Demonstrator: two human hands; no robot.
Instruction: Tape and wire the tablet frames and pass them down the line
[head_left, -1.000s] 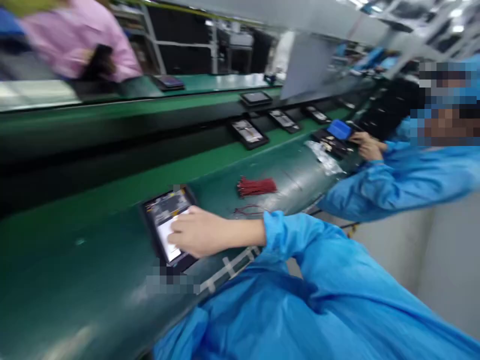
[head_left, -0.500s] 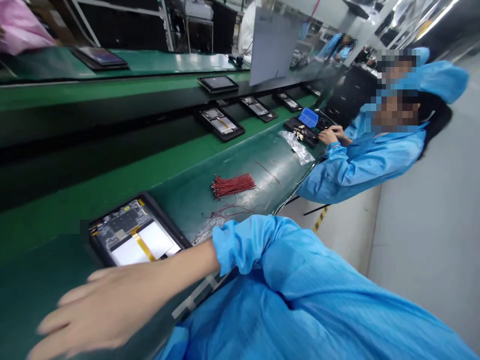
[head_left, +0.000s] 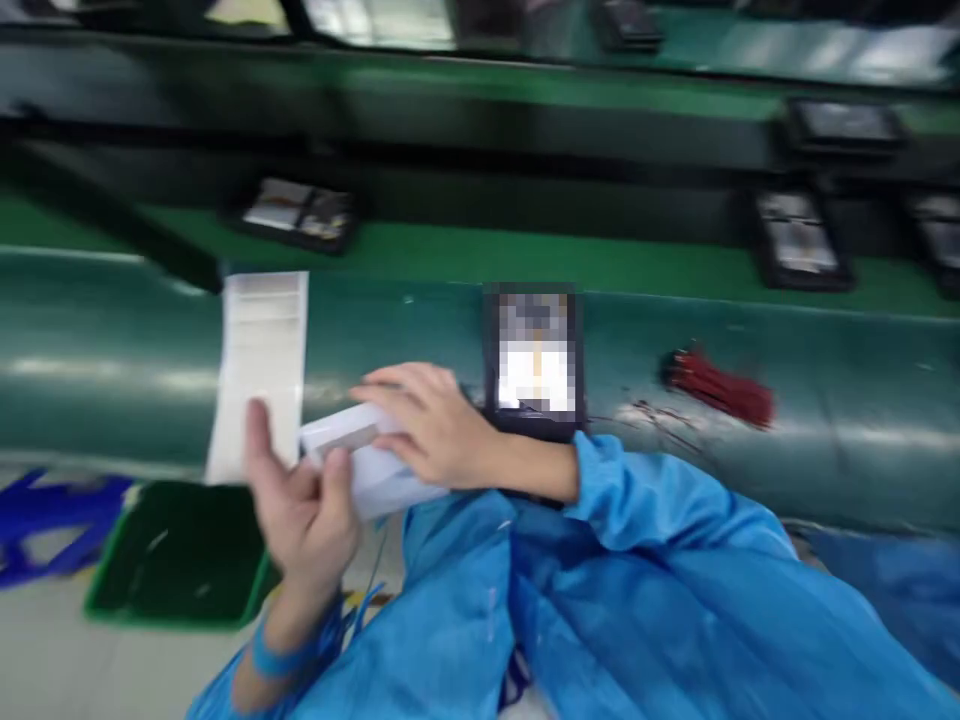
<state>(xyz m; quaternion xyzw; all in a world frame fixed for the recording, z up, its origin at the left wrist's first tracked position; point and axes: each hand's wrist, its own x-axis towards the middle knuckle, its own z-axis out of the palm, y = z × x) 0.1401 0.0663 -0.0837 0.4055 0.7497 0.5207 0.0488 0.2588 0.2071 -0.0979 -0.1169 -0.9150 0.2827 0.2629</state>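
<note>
A folded or stacked white sheet (head_left: 394,485), blurred, is held up in front of my body. My left hand (head_left: 307,510) grips its left end, with thumb raised and index finger stretched out. From the other side my right hand (head_left: 442,430) has its fingers bent over the upper edge of that sheet; the fingertips are smeared by motion. Behind my left hand a long white strip sheet (head_left: 264,350) lies on the bench. Just beyond my right wrist lies an opened tablet (head_left: 536,375), its inner parts facing up.
A bundle of red wires (head_left: 720,388) and some loose wires (head_left: 664,420) lie on the green bench (head_left: 375,320) at right. Other opened tablets (head_left: 799,235) sit along the line behind. Below the bench at left is a green bin (head_left: 180,560). A dark bar (head_left: 142,230) slants over the bench.
The view has swung from the right side to face the bench squarely. My left hand has come into view, and both hands are now at the white sheet.
</note>
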